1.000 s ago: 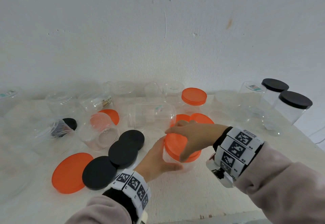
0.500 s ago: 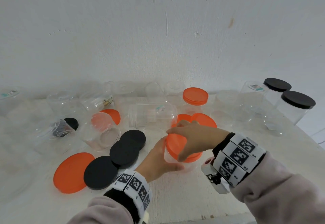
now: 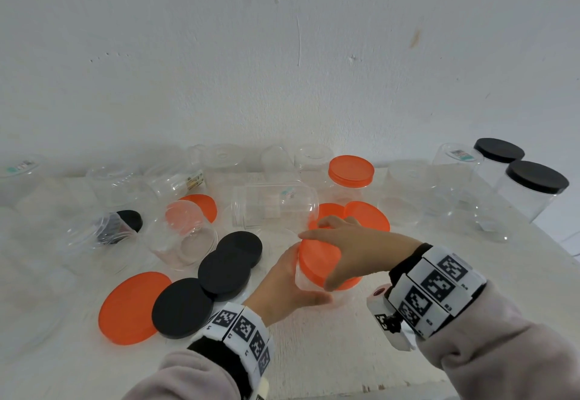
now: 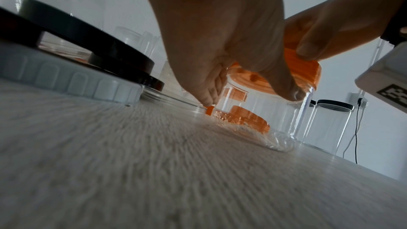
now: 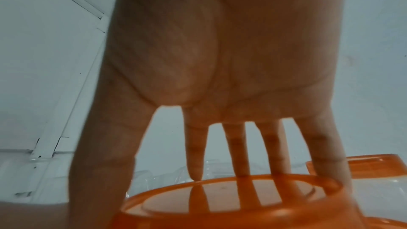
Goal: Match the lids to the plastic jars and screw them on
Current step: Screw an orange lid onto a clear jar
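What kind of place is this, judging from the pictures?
Probably a plain indoor room set up for recording a sorting task, not a kitchen: a bare white wall, a white table crowded with empty clear jars and loose lids, and a wall socket.

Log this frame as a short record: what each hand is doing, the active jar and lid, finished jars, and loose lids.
left hand: grips the small clear plastic jar at its side
right hand: grips the round orange lid from above, on that jar
lidded jars: two black-lidded clear jars far right; one orange-lidded clear jar at the back
loose lids: three black round lids, a large orange lid
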